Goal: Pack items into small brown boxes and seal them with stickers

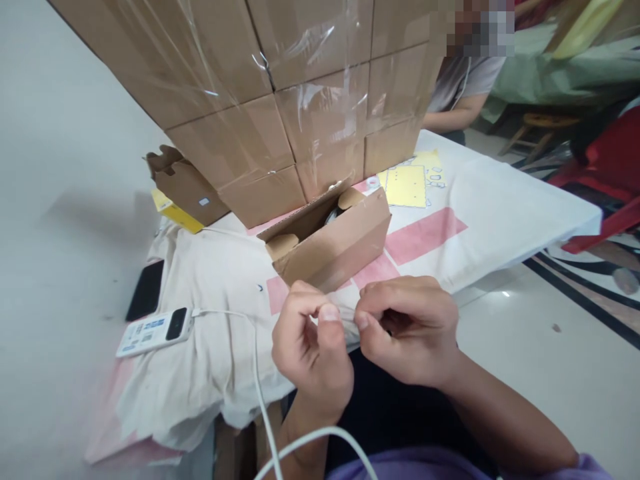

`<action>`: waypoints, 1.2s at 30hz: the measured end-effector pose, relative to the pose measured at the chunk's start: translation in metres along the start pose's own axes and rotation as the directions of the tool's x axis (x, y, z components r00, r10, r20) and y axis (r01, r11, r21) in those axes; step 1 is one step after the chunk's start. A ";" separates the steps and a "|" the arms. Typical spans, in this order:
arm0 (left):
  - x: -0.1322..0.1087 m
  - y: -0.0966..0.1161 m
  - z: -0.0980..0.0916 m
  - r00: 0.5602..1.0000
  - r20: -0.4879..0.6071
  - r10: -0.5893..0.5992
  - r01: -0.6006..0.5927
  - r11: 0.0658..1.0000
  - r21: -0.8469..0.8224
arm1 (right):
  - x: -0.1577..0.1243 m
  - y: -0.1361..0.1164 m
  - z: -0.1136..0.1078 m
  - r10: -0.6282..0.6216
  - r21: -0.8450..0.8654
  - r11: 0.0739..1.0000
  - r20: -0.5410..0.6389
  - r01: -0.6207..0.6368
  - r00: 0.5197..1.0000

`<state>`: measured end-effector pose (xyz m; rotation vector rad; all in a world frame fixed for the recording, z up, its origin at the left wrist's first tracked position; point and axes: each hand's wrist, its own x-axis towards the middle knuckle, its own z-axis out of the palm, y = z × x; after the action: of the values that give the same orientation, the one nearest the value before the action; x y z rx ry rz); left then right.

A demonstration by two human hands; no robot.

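My left hand (317, 347) and my right hand (407, 330) are close together over the table's near edge. The fingers of each are pinched, thumb against forefinger. Something thin and pale may lie between the fingertips, but I cannot make it out. A small dark spot shows inside the curl of my right hand. Just beyond both hands stands an open narrow cardboard box (335, 250), with its end flaps up and a dark item partly visible inside.
Large taped cartons (320, 100) are stacked behind the box. Left lie a black phone (146, 290), a white power bank (153, 332) and its cable (256, 353). A cardboard holder (187, 190) and yellow paper sheets (406, 186) are farther back. Another person's arm (457, 115) shows behind the cartons.
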<state>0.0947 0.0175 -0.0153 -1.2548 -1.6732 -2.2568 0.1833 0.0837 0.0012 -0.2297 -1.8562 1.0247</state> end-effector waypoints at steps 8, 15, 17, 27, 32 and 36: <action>0.005 0.007 -0.008 0.996 0.052 -0.066 0.061 0.994 0.092 | 0.004 -0.008 -0.014 0.042 -0.218 0.976 0.136 -0.012 0.990; 0.010 0.010 -0.015 0.936 0.161 -0.314 0.320 0.947 -0.013 | 0.005 -0.006 -0.010 0.037 -0.289 0.957 0.059 -0.018 0.998; 0.009 0.007 -0.017 0.938 0.142 -0.315 0.314 0.949 0.030 | 0.002 -0.003 -0.008 0.027 -0.301 0.953 0.036 -0.015 0.999; 0.011 0.007 -0.028 0.904 0.319 -0.284 0.265 0.959 0.101 | -0.004 -0.005 -0.008 0.052 -0.271 0.961 -0.024 -0.057 0.998; 0.010 0.009 -0.027 0.882 0.416 -0.220 0.211 0.975 0.068 | -0.007 -0.005 -0.005 0.034 -0.279 0.960 -0.010 -0.035 0.999; 0.012 0.010 -0.030 0.845 0.425 -0.323 0.284 0.946 0.154 | -0.009 -0.003 -0.006 0.005 -0.352 0.936 0.009 -0.002 1.000</action>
<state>0.0746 -0.0063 -0.0021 -1.6946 -2.2451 -2.1285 0.1939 0.0803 -0.0008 -0.4408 -2.0412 0.6877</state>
